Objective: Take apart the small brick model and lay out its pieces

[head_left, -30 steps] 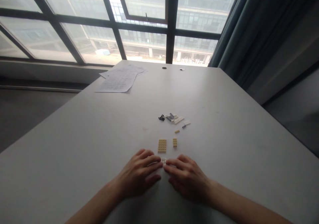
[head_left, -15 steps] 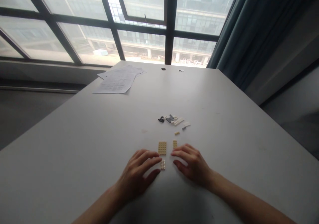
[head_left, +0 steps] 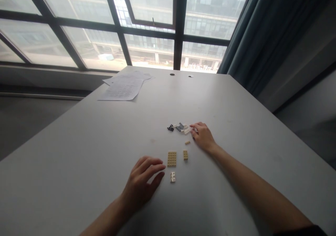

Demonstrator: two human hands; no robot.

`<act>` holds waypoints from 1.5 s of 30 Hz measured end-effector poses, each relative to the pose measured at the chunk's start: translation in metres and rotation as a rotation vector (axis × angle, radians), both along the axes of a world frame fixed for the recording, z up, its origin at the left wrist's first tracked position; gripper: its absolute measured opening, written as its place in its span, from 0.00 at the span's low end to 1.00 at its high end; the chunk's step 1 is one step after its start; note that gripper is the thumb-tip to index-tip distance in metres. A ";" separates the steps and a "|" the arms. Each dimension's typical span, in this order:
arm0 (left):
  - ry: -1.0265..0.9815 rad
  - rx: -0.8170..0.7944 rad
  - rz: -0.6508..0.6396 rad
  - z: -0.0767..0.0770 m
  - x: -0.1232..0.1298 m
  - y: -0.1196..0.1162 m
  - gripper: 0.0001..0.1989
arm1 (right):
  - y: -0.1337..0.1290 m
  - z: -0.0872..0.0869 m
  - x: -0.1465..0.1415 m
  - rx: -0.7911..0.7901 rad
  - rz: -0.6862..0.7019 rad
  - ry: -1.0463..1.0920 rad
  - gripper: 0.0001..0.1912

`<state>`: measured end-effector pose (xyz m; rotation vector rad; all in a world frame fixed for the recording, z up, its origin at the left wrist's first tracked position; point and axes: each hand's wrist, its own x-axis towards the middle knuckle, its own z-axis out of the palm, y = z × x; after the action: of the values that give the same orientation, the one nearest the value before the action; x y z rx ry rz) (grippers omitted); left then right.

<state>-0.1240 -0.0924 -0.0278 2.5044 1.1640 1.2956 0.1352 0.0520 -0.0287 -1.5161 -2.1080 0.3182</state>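
My left hand (head_left: 148,176) rests on the table with its fingers curved and apart, holding nothing. Just right of its fingertips lie a flat tan studded plate (head_left: 172,159) and, nearer me, a small white studded brick (head_left: 172,177). My right hand (head_left: 202,134) reaches over the right end of a loose group of small pieces, thumb and fingers apart around a whitish piece. White plates (head_left: 187,131), grey pieces (head_left: 180,127) and black pieces (head_left: 170,128) make up that group. A narrow tan brick (head_left: 185,155) and a tiny tan piece (head_left: 187,142) lie between the hands.
The white table (head_left: 126,124) stretches forward to a large window. Printed sheets of paper (head_left: 122,89) lie at its far left corner. Two round holes, one of them (head_left: 172,74), are near the far edge. A dark curtain (head_left: 244,36) hangs at the right.
My right hand has moved forward from beside the narrow tan brick to the loose pieces. My left hand has drawn slightly left, away from the small white brick.
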 end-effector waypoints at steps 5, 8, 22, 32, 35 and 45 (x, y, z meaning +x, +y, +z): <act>0.008 -0.011 0.002 0.001 0.001 0.000 0.09 | 0.007 0.008 0.006 -0.003 0.119 -0.083 0.13; 0.006 -0.011 0.009 0.001 0.000 0.000 0.09 | 0.014 0.014 0.006 -0.019 0.218 -0.141 0.11; 0.014 -0.009 -0.003 -0.001 0.000 0.001 0.09 | 0.000 0.024 -0.002 0.023 0.279 -0.178 0.05; 0.055 0.051 0.011 0.004 0.008 -0.003 0.10 | -0.090 0.024 0.011 -0.396 0.276 0.567 0.08; 0.083 0.071 -0.013 0.006 0.015 -0.007 0.10 | -0.108 0.014 0.011 -0.530 0.242 0.706 0.11; 0.119 0.037 -0.033 0.016 0.042 -0.007 0.11 | -0.124 0.013 0.002 -0.808 0.254 1.045 0.17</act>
<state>-0.0824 -0.0993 -0.0121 2.6484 1.1262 1.1860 0.1376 -0.0719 -0.0160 -0.9983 -1.3031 1.7670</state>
